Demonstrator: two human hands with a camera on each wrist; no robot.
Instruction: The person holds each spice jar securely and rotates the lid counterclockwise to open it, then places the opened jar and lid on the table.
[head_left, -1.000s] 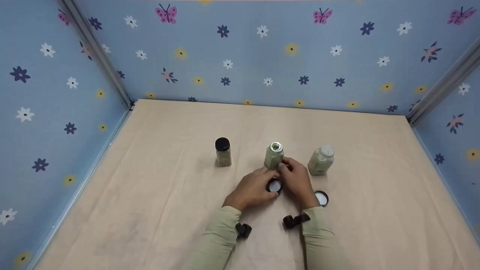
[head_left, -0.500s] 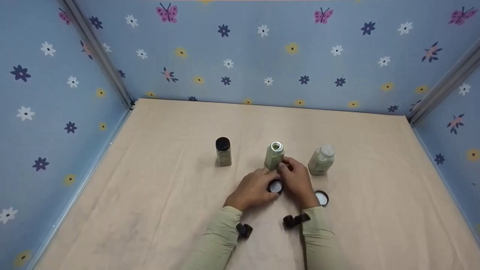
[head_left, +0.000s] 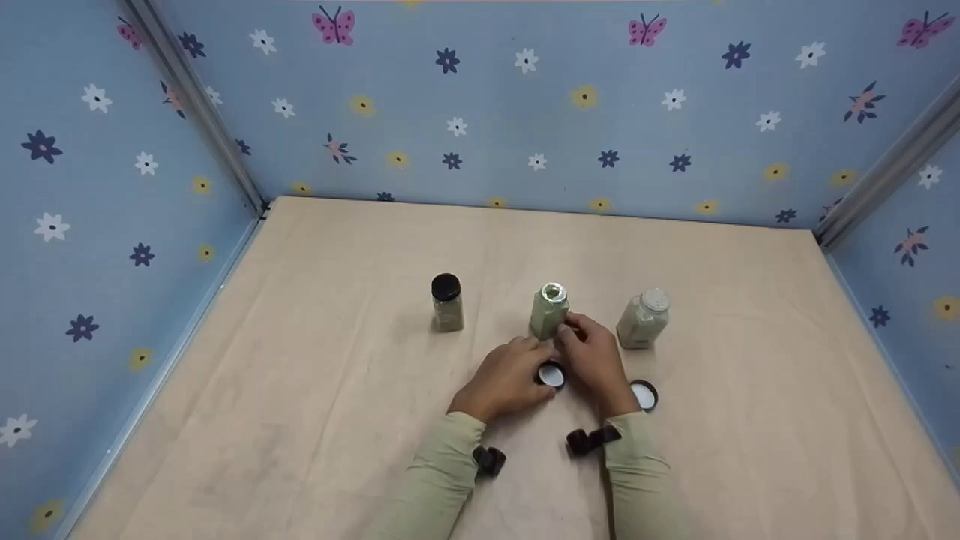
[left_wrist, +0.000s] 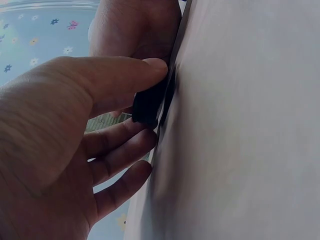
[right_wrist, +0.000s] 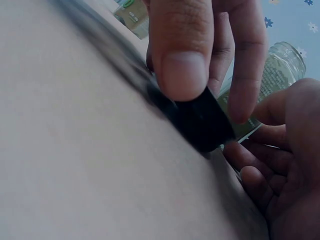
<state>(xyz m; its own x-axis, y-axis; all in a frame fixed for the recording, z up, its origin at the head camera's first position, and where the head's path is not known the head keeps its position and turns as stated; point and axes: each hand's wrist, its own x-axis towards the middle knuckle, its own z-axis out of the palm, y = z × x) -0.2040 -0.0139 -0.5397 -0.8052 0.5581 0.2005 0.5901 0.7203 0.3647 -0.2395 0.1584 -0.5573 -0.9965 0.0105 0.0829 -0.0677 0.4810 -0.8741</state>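
Note:
My left hand (head_left: 506, 379) pinches a black screw cap (head_left: 551, 374), its white inside facing up, low at the table surface. In the left wrist view the thumb and fingers lie either side of that cap (left_wrist: 147, 105). Just beyond stands an uncapped glass spice jar (head_left: 549, 313) of green contents, with a shiny silvery rim. My right hand (head_left: 595, 364) holds the jar's lower right side with curled fingers; part of this grip is hidden. The right wrist view shows the jar (right_wrist: 280, 70) tilted in the picture, behind the black cap (right_wrist: 202, 120).
To the left stands a smaller jar (head_left: 448, 307) with its black lid on. At the right is another jar (head_left: 643, 321) with a pale top. A second black cap (head_left: 643, 395) lies white side up beside my right wrist. Flowered panels (head_left: 495, 97) enclose the cloth-covered table (head_left: 315, 315).
Almost nothing differs. The cap in my left hand has shifted very slightly toward me; both hands and the jars stay in place.

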